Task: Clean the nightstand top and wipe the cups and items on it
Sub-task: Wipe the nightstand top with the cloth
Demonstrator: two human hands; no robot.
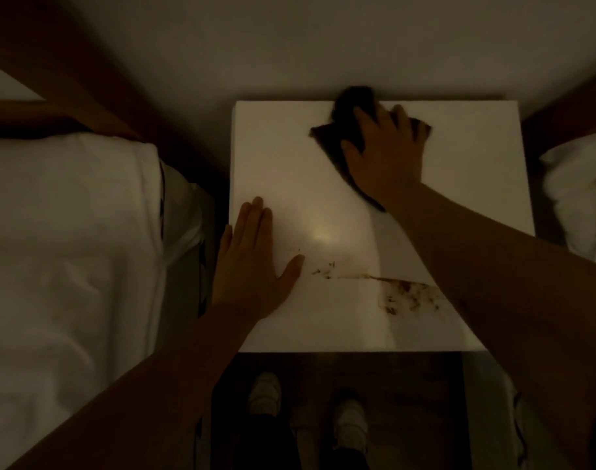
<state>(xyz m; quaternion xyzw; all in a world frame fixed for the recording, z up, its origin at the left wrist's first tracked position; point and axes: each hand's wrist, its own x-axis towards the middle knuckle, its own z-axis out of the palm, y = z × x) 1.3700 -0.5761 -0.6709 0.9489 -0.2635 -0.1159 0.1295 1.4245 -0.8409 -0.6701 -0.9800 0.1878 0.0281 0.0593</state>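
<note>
My right hand (pixel 384 154) presses a dark cloth (pixel 344 130) flat against the nightstand top (pixel 323 184), fingers spread over it and bent only slightly; the cloth is blurred at its far edge, near the back rim of the surface by the wall. My left hand (pixel 252 262) lies palm down, fingers straight and together, on the near left part of the top, bracing and holding nothing. Condition of the surface: white and glossy, with a lamp glare near the centre. A brown smear with dark crumbs (pixel 401 293) runs across the near right part, starting just beside my left thumb and passing under my right forearm; it is well apart from the cloth. I judge the back portion to be in hand and the soiled front strip outstanding. No cups or other items show on the top, so their wiping cannot be assessed. White bedding (pixel 69 232) lies to the left, a pillow (pixel 577 198) to the right. No brand, label or writing is legible.
</note>
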